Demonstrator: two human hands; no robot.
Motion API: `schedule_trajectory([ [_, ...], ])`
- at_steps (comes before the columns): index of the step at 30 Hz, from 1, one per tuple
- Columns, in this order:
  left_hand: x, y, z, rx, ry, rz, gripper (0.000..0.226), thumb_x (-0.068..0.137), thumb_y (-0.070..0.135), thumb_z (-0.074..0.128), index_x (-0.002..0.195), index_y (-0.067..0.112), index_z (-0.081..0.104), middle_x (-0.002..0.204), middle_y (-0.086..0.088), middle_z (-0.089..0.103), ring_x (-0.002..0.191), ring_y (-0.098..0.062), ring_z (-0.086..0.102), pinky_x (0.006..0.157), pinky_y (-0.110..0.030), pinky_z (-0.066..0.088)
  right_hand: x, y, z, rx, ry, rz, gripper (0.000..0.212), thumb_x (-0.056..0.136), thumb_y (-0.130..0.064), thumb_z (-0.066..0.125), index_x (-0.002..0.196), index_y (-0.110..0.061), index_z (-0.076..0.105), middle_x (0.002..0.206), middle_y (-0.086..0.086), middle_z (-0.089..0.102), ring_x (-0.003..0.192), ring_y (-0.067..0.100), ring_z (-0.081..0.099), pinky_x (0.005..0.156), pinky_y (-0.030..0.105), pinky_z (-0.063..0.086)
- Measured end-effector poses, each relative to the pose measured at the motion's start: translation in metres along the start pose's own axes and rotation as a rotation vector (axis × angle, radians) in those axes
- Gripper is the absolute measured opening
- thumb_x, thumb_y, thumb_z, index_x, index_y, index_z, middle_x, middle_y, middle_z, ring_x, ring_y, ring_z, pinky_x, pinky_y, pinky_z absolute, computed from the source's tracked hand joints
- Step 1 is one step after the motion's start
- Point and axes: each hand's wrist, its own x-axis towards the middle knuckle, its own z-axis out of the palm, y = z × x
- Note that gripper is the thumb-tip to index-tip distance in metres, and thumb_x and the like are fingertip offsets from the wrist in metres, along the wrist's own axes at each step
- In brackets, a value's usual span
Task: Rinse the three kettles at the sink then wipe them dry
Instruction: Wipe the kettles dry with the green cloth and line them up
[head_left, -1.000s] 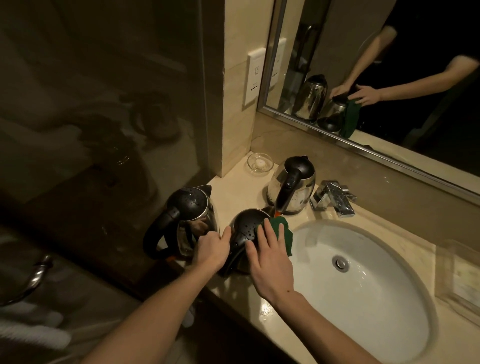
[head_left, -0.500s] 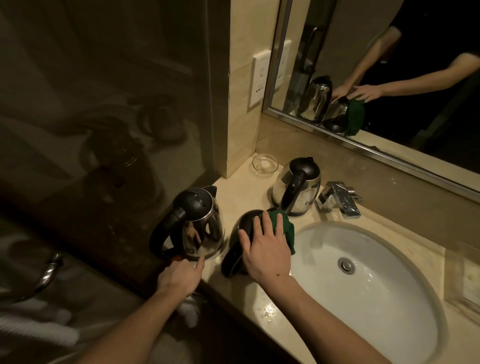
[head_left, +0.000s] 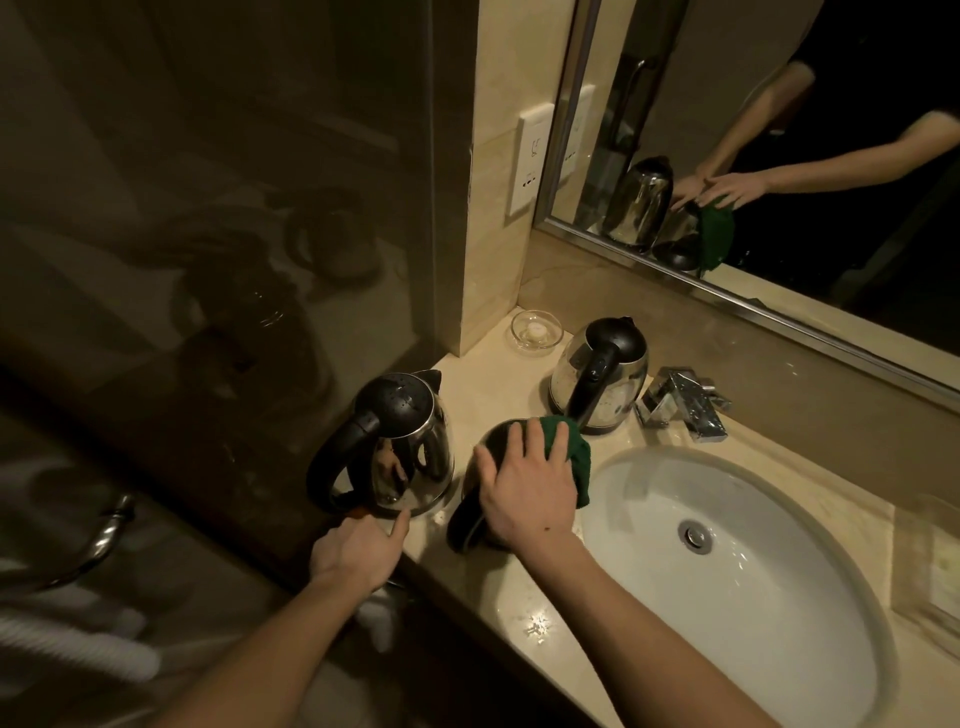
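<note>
Three steel kettles with black lids and handles stand on the beige counter left of the sink. The left kettle (head_left: 400, 447) is near the front edge, and the back kettle (head_left: 597, 387) stands by the faucet. The middle kettle (head_left: 465, 522) is mostly hidden under my right hand (head_left: 524, 486). That hand lies spread, fingers fairly straight, pressing a green cloth (head_left: 579, 460) onto the lid. My left hand (head_left: 358, 551) is at the counter's front edge below the left kettle. It holds nothing, and its extended finger reaches that kettle's base.
The white oval basin (head_left: 753, 623) lies to the right, with a chrome faucet (head_left: 683, 405) behind it. A small glass dish (head_left: 535, 330) sits in the back corner and a clear box (head_left: 930, 561) at far right. A mirror (head_left: 779, 130) hangs above. A chrome rail (head_left: 104, 535) is lower left.
My left hand let go of the middle kettle and drew back to the counter's front edge under the left kettle. My right hand stayed on the lid, shifting slightly with the cloth.
</note>
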Motion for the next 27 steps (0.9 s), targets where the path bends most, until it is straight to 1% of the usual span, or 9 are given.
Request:
schedule_trajectory([
  [4,-0.002,0.006,-0.003,-0.003,0.015,0.042,0.068,0.101,0.063,0.024,0.070,0.018,0.063,0.070,0.003,0.060,0.062,-0.010,0.055,0.059,-0.029,0.040,0.008,0.008,-0.005,0.072,-0.025,0.106,0.070,0.097,-0.059,0.017,0.153,-0.017,0.022,0.160,0.006,0.017,0.147,0.038,0.001,0.118,0.051,0.015],
  [6,-0.001,0.010,-0.003,-0.010,0.035,0.053,0.069,0.100,0.065,0.024,0.069,0.017,0.063,0.071,0.002,0.063,0.064,-0.011,0.058,0.060,-0.029,0.043,0.002,0.000,-0.004,0.046,-0.023,0.081,0.072,0.097,-0.060,0.016,0.152,-0.015,0.023,0.160,0.006,0.017,0.147,0.038,-0.001,0.117,0.050,0.015],
  [10,-0.001,0.019,-0.009,0.003,0.065,0.059,0.067,0.100,0.065,0.025,0.067,0.019,0.060,0.066,0.003,0.059,0.057,-0.008,0.052,0.056,-0.027,0.039,-0.010,-0.013,0.002,-0.050,-0.016,-0.028,0.075,0.096,-0.062,0.013,0.153,-0.015,0.022,0.161,0.005,0.015,0.147,0.035,-0.005,0.117,0.049,0.013],
  [12,0.000,0.020,-0.011,-0.003,0.080,0.064,0.066,0.101,0.064,0.025,0.068,0.019,0.060,0.068,0.003,0.062,0.058,-0.009,0.055,0.055,-0.026,0.038,-0.010,-0.010,0.002,-0.070,-0.016,-0.049,0.074,0.096,-0.062,0.013,0.153,-0.016,0.021,0.161,0.005,0.015,0.148,0.035,-0.004,0.117,0.049,0.012],
  [14,0.002,0.019,-0.012,-0.025,0.089,0.067,0.067,0.100,0.065,0.026,0.069,0.018,0.062,0.071,0.001,0.065,0.064,-0.012,0.061,0.059,-0.028,0.043,-0.006,-0.003,0.001,-0.055,-0.008,-0.046,0.071,0.097,-0.060,0.015,0.153,-0.017,0.021,0.161,0.005,0.015,0.148,0.035,-0.003,0.117,0.049,0.012],
  [16,0.003,0.019,-0.013,-0.039,0.098,0.070,0.067,0.100,0.065,0.026,0.069,0.018,0.061,0.072,-0.001,0.065,0.067,-0.014,0.062,0.062,-0.030,0.045,0.001,0.003,-0.001,-0.009,-0.006,-0.011,0.068,0.098,-0.058,0.017,0.152,-0.018,0.023,0.160,0.005,0.017,0.148,0.036,0.000,0.117,0.050,0.014],
  [20,-0.001,0.022,-0.017,-0.017,0.126,0.077,0.066,0.100,0.065,0.025,0.069,0.018,0.059,0.070,0.000,0.064,0.065,-0.013,0.060,0.060,-0.029,0.043,0.008,0.000,-0.007,0.078,-0.044,0.100,0.070,0.097,-0.058,0.017,0.151,-0.015,0.026,0.160,0.006,0.019,0.147,0.038,0.001,0.117,0.051,0.014],
  [23,-0.002,0.026,-0.020,-0.011,0.149,0.099,0.066,0.099,0.066,0.024,0.073,0.019,0.061,0.078,-0.002,0.068,0.074,-0.018,0.065,0.069,-0.031,0.050,-0.003,-0.018,-0.003,0.016,-0.038,0.033,0.076,0.096,-0.062,0.014,0.151,-0.011,0.027,0.160,0.007,0.018,0.147,0.038,-0.002,0.116,0.052,0.015],
  [27,-0.003,0.032,-0.024,-0.013,0.169,0.128,0.066,0.099,0.066,0.025,0.071,0.019,0.062,0.074,-0.001,0.066,0.069,-0.017,0.064,0.068,-0.031,0.051,-0.004,-0.023,0.004,-0.039,-0.026,-0.022,0.076,0.096,-0.062,0.013,0.151,-0.012,0.025,0.160,0.007,0.017,0.147,0.038,-0.002,0.116,0.052,0.015],
])
